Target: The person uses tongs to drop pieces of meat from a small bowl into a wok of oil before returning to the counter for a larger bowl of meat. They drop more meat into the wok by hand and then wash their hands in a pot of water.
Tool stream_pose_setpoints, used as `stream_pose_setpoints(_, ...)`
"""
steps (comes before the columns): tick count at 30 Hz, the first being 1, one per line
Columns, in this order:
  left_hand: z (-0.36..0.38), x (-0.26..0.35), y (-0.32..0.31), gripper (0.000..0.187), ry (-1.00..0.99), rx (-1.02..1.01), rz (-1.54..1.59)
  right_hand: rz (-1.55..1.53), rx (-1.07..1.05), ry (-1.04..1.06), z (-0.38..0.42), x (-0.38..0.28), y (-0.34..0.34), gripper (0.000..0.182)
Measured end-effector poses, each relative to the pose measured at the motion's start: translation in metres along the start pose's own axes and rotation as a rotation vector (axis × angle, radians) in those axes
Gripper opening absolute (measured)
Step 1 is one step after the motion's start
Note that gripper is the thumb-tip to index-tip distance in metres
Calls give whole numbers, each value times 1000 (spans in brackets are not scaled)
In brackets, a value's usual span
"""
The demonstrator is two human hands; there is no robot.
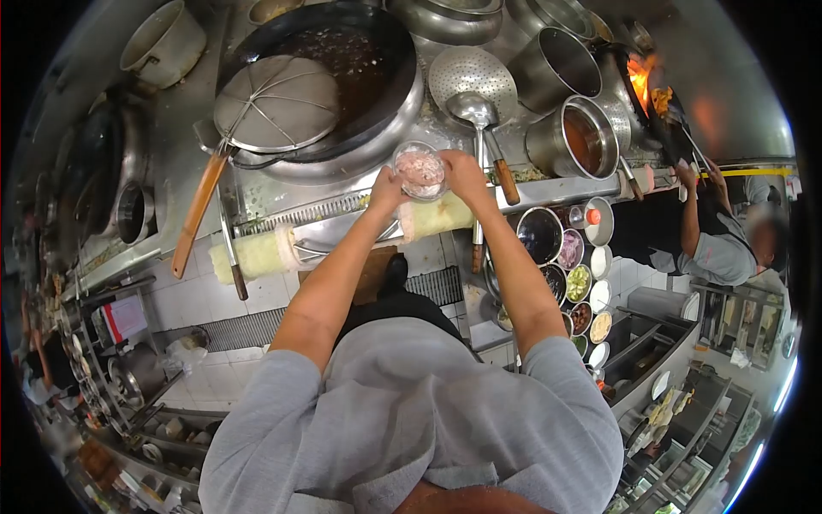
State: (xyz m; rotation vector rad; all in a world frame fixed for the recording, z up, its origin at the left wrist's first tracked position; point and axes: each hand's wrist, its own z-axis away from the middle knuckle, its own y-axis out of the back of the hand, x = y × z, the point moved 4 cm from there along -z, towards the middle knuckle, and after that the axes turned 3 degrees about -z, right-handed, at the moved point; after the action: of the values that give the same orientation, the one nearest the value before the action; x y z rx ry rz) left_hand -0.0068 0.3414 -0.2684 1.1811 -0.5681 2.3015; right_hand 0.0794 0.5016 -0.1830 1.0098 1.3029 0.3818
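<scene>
A small clear bowl of pale pink, raw-looking pieces (419, 170) is held between my two hands at the stove's front edge. My left hand (388, 190) grips its left side, fingers closed on the rim. On the right side, my right hand (463, 173) holds the rim too. Behind the bowl to the left is a large black wok (377, 94) with dark liquid. A round mesh strainer (291, 103) with a wooden handle rests across the wok's left part. Right of the wok, a steel ladle (473, 110) lies over a perforated skimmer (454, 73).
Steel pots (544, 146) stand right of the skimmer, one with reddish liquid. Bowls of ingredients (578, 283) line the right side. Farther right, a co-worker (719, 248) works at a wok with open flame (640, 81). Rolled yellowish cloths (257, 254) lie along the stove's front edge.
</scene>
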Motion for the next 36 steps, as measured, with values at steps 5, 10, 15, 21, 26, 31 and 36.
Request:
stream_pose_setpoints(5,-10,-8,0,14,-8,-16,27,70,31,242,-1,20,-55,57)
stream_pose_setpoints(10,-8,-4,-5,12,-53,-11,-31,-21,36,-105,7,31,-88,66)
stream_pose_setpoints(15,-16,2,-8,11,-56,-70,-22,-272,-185,-305,-3,47,-98,66)
stream_pose_setpoints(21,-23,8,-13,13,9,-86,19,-290,-226,-329,-19,50,-51,58)
stream_pose_setpoints(26,-29,0,-15,11,-7,-57,23,-167,-38,-151,-13,24,-35,48)
stream_pose_setpoints(31,-24,-9,-12,12,-7,-31,-150,-53,118,-136,-4,45,-78,55)
stream_pose_setpoints(36,-23,-12,-10,12,53,-55,3,-69,127,-186,-15,38,-106,65)
